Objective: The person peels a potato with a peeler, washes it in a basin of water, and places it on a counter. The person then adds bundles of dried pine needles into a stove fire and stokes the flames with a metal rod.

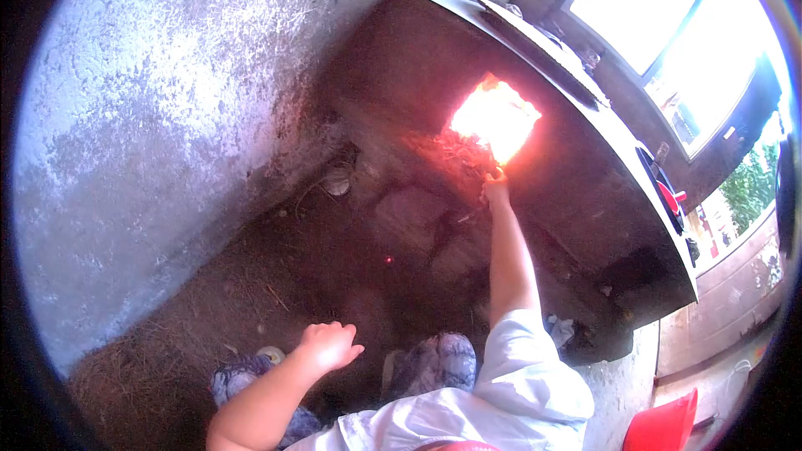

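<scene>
My right hand (pixel 495 188) is stretched out to the lower edge of a glowing fire opening (pixel 499 121) in the dark front of a stove (pixel 585 200). Its fingers look closed, but glare hides what they hold. Straw-like fuel (pixel 459 153) lies at the lower left of the opening, beside that hand. Above my knees hangs my left hand (pixel 330 347), its fingers loosely curled and nothing visible in them. It is apart from the stove.
A pale, stained wall (pixel 159 117) rises on the left. Loose straw (pixel 159 359) covers the floor at lower left. On the stove top lies a large round lid (pixel 543 46). A red bucket (pixel 664 424) stands at lower right, and bright windows (pixel 639 0) are behind.
</scene>
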### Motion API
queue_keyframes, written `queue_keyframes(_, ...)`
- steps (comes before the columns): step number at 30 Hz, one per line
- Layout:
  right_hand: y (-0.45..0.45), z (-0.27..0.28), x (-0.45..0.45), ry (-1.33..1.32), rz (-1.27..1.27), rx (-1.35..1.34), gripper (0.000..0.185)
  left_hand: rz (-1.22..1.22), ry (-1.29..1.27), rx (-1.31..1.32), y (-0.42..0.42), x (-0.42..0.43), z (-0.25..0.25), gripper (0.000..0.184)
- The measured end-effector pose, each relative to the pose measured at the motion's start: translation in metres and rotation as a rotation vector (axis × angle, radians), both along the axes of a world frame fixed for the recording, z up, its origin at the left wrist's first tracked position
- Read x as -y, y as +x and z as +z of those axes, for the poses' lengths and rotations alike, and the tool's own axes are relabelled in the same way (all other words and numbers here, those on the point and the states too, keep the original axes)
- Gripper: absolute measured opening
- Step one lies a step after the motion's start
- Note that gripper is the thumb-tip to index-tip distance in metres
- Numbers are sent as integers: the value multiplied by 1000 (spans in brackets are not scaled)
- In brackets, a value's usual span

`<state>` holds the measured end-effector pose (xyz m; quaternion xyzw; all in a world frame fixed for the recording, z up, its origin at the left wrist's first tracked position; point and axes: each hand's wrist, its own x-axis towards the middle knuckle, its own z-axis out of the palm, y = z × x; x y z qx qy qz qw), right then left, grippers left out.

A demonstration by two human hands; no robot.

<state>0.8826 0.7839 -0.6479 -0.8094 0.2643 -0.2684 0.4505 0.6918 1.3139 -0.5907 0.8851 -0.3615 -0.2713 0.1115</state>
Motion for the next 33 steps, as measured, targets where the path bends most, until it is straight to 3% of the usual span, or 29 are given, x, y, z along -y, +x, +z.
queue_keyframes(1,9,-7,7,-275,-12,26,30,-2,-9,0,0,0,-1,38)
queue_keyframes(3,17,-10,11,-550,-27,51,31,-18,1,-24,0,0,-2,39)
queue_keyframes(6,5,50,-59,-350,-104,-14,37,-31,6,-32,0,2,-5,39)
queue_keyframes(9,20,56,-72,-354,-125,-32,42,-21,8,-19,0,3,-5,37)
queue_keyframes(11,21,61,-75,-577,-78,-295,62,-24,9,-27,2,3,-6,37)
queue_keyframes(12,30,50,-68,-575,-75,-298,62,-24,10,-27,3,3,-6,37)
queue_keyframes(14,53,15,-47,-532,-99,172,52,-28,13,-34,3,2,-8,37)
queue_keyframes(17,13,70,-94,-379,2,146,42,-22,8,-26,4,1,-6,37)
queue_keyframes(18,9,58,-94,-373,-16,329,36,-20,10,-43,4,1,-6,39)
queue_keyframes(19,-5,60,-99,-373,-21,328,36,-18,12,-59,5,1,-6,40)
queue_keyframes(21,-38,66,-104,-597,-253,-33,38,-27,4,-54,4,2,-1,39)
queue_keyframes(22,-53,62,-99,-595,-258,-37,38,-31,-5,-49,4,2,0,37)
queue_keyframes(24,-80,57,-86,-911,-420,-44,38,-39,-1,-50,1,1,0,37)
queue_keyframes(25,-84,56,-82,-911,-425,-49,38,-40,-2,-46,0,2,-1,37)
queue_keyframes(27,-88,48,-69,-672,-494,-401,51,-56,4,-41,-2,2,-3,37)
queue_keyframes(31,-56,14,-33,-512,-370,-383,56,-71,15,-33,-3,6,-2,37)
queue_keyframes(33,-38,15,-30,-259,-237,-528,54,-64,17,-32,-3,9,-3,37)
